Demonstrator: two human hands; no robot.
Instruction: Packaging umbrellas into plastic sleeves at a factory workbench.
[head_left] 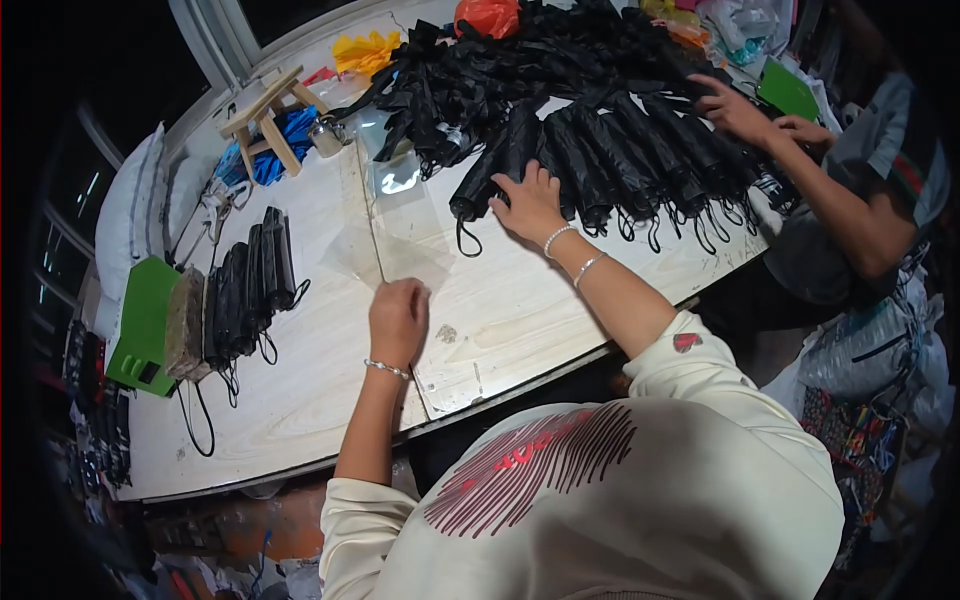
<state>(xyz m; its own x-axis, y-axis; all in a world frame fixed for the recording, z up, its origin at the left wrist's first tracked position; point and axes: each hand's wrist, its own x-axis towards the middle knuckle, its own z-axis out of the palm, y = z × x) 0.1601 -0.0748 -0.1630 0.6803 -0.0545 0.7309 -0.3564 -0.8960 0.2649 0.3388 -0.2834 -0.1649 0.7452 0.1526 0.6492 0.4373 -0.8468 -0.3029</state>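
Black folded umbrellas (pixel 580 165) with wrist loops lie in a row on the right half of the table. My right hand (pixel 530 205) rests at the leftmost umbrella (pixel 480 185) of that row, thumb and fingers spread apart over its side. My left hand (pixel 398 315) is closed, fingers curled at the near edge of a clear plastic sleeve (pixel 385 258) lying flat on the pale table (pixel 500 350). Its fingertips are partly hidden, but it seems to pinch the sleeve. Another clear sleeve (pixel 397 178) lies farther back.
At left, more folded umbrellas (pixel 240 290) stand beside a brown block (pixel 186 325) and a green holder (pixel 145 325). A small wooden stool (pixel 265 120) and metal jar (pixel 326 137) stand behind. Black fabric (pixel 450 90) heaps at the back. A co-worker's hand (pixel 735 110) reaches in from the right.
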